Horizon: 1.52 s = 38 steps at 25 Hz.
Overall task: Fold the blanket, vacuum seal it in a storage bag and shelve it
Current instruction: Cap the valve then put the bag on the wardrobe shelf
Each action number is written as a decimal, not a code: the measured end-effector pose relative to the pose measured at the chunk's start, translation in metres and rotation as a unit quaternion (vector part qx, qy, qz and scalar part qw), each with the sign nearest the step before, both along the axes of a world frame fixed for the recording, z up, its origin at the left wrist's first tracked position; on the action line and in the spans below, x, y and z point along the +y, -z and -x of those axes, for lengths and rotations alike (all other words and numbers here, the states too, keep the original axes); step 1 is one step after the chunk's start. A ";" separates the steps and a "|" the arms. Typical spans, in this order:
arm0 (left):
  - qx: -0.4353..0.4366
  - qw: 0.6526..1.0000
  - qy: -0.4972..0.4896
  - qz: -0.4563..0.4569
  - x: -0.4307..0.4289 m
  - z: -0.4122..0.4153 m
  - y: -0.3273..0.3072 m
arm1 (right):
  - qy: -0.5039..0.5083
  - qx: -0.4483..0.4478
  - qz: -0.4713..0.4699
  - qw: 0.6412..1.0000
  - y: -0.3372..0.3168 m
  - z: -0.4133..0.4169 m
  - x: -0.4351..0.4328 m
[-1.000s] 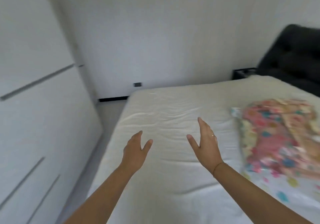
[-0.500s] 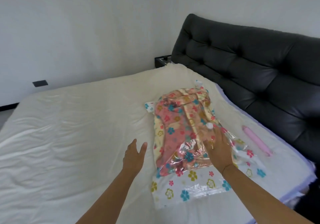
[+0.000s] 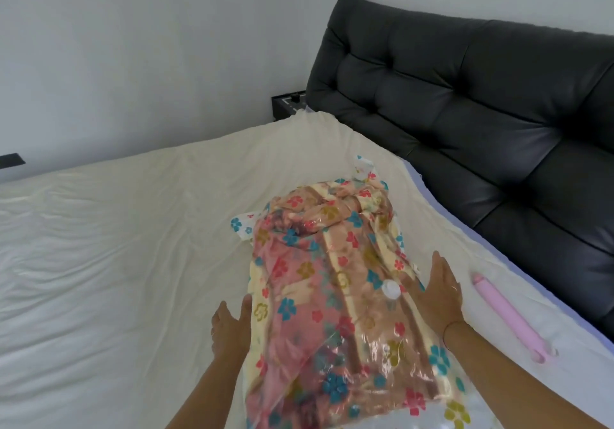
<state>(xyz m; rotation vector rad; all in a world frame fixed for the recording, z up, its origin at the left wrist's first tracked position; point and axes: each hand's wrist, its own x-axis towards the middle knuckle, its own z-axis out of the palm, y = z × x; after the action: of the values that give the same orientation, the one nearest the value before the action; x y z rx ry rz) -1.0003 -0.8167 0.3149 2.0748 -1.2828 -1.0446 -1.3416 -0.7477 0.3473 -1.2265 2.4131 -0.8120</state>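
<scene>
A wide bed [image 3: 133, 262] under a creased cream sheet fills most of the view, stretching far to the left of the left hand's fingers and beyond both sets of fingertips. A black tufted headboard [image 3: 481, 112] rises along the bed's edge, off to the right of the right hand's fingers. Between the two hands lies the storage bag [image 3: 362, 392], clear plastic printed with small flowers, flat on the sheet and running from the wrists to well past the fingertips. Inside it sits the folded blanket [image 3: 299, 269], pink and cream with a flower pattern, and the plastic clings to it in wrinkles. The left hand [image 3: 229, 325] lies at the bag's left edge with its fingers straight and relaxed, holding nothing, thumb touching the plastic. The right hand [image 3: 438, 292] is flat against the bag's right side, fingers extended together and pointing away from the person, gripping nothing; whether its palm presses the bag or only rests beside it is hard to tell from this angle. A pink tube-shaped pump [image 3: 511, 319] lies on the sheet just right of the right hand's fingers, apart from them. A round white valve cap [image 3: 391, 289] sits on top of the bag, just left of the right hand's thumb side.
</scene>
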 end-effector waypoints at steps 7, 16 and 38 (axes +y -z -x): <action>-0.026 0.997 -0.015 -0.073 -0.107 0.077 0.098 | -0.020 -0.088 -0.051 0.995 0.104 0.056 -0.140; -0.157 0.983 -0.081 0.043 -0.127 0.106 0.141 | -0.029 0.072 0.020 0.997 0.144 0.056 -0.165; -0.063 0.953 -0.196 0.222 0.137 -0.106 -0.096 | -0.153 -0.153 0.096 0.972 -0.032 -0.134 -0.002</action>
<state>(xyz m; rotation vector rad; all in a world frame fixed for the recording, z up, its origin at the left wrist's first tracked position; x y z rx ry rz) -0.8945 -0.6797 0.4114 1.9475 -0.9865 -0.4096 -1.2072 -0.7500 0.3796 -1.3825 1.8804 -1.0646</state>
